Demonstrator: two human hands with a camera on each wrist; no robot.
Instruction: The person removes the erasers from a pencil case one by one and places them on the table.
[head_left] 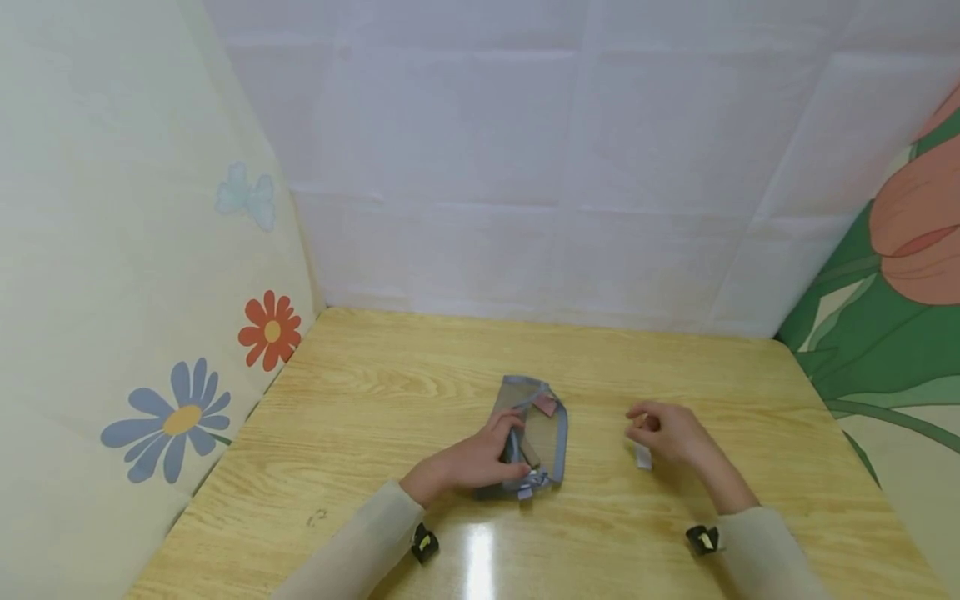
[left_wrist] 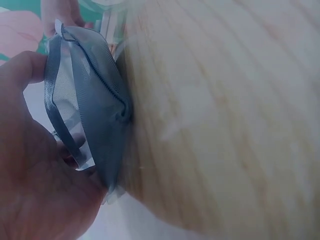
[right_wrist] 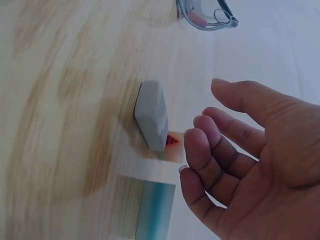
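My left hand [head_left: 480, 458] grips a see-through mesh pouch [head_left: 561, 437] with blue-grey trim, fingers over its left side and thumb at its near end. A zip runs along the pouch [left_wrist: 97, 100] in the left wrist view. Inside it show a pink piece [head_left: 545, 405] and a greyish-beige bar [head_left: 529, 451]. To the right, my right hand [head_left: 671, 429] hovers over the table with loosely curled fingers, holding nothing. Close to its fingertips is a pale grey, eraser-like block [right_wrist: 151, 115]. Beside that block shows a reddish patch with dark dots [right_wrist: 172, 141].
The wood-grain table [head_left: 390, 358] meets a white cloth backdrop [head_left: 465, 167]. Flower-printed panels stand on the left [head_left: 180, 417] and right [head_left: 915, 233]. A teal strip [right_wrist: 156, 210] shows low in the right wrist view. Dark wrist cameras sit at both cuffs.
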